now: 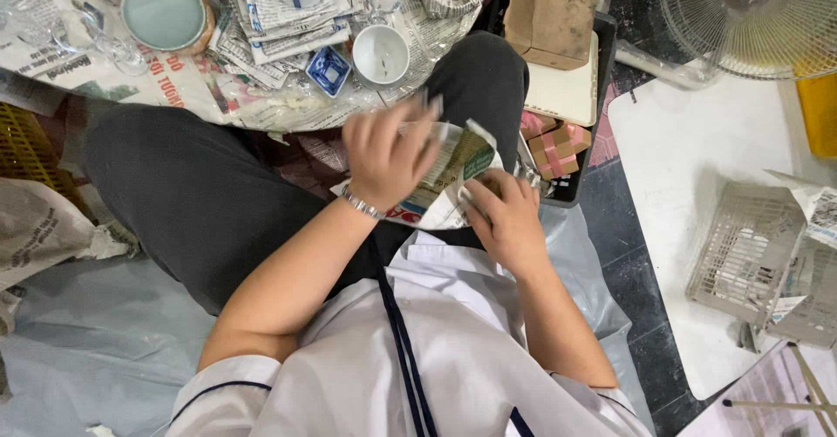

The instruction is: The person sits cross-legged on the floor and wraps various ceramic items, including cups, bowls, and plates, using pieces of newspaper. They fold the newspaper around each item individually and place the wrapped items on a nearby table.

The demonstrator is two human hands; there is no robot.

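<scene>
Both my hands are wrapped around a bundle of newspaper [453, 171] held over my lap. My left hand [385, 153], with a bracelet at the wrist, presses on the bundle's top and left side. My right hand [504, 219] grips the paper from the lower right. Whatever is inside the paper is hidden. I sit with my legs in dark trousers [200, 193] and wear a white shirt.
Ahead on spread newspaper lie a pale green plate [163, 11], a white cup [381, 54], a small blue square dish [330, 70] and clear glasses [96, 40]. A black tray [602, 44] holds pink boxes [554, 145]. A fan [750, 14] and grey basket [745, 249] sit right.
</scene>
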